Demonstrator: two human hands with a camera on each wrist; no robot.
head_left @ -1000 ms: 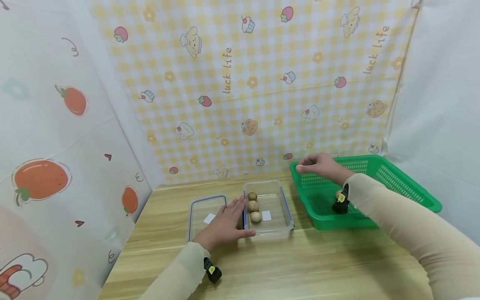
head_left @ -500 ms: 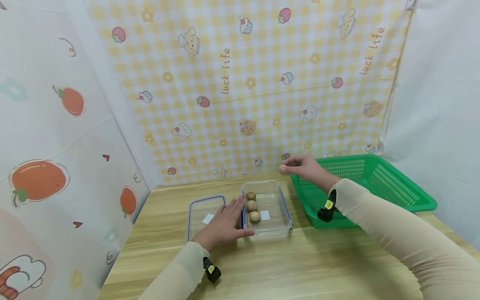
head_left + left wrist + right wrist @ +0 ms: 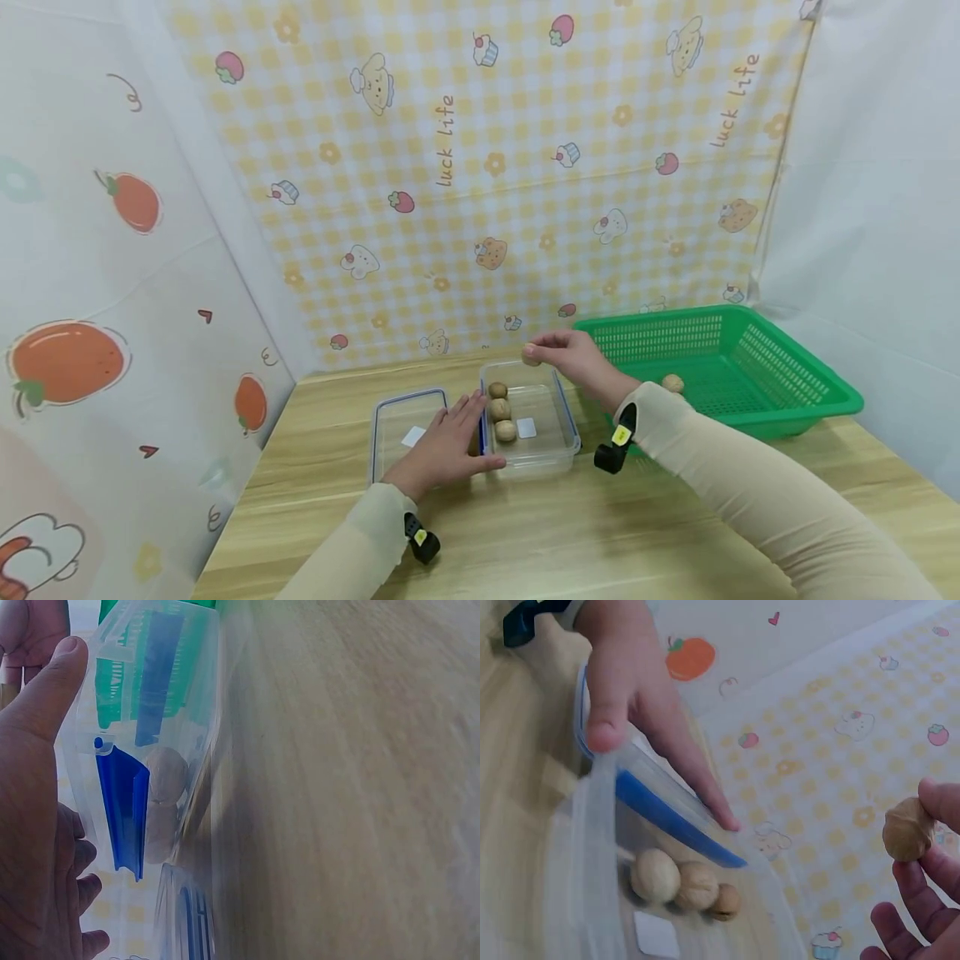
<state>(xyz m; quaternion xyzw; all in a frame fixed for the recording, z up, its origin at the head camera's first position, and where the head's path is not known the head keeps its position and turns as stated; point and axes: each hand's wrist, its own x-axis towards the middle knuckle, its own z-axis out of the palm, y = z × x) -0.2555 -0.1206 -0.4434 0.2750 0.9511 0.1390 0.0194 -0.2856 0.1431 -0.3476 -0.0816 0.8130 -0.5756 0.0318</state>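
My right hand pinches a walnut between thumb and fingertips, held above the far right corner of a clear plastic box. Inside that box, three walnuts stand in a row along the left wall, beside a white square label. My left hand rests against the box's left side with fingers extended, its thumb at the near left corner. In the left wrist view a blue latch flap hangs from the box's side, near that thumb.
A green plastic basket stands right of the box, with a walnut inside; my right forearm hides part of it. A clear lid with a blue seal lies left of the box, partly under my left hand. A checked cloth hangs behind the table.
My right hand has moved left from over the green basket to the clear box, carrying the walnut. A walnut in the basket is now uncovered. The left hand stays in place.
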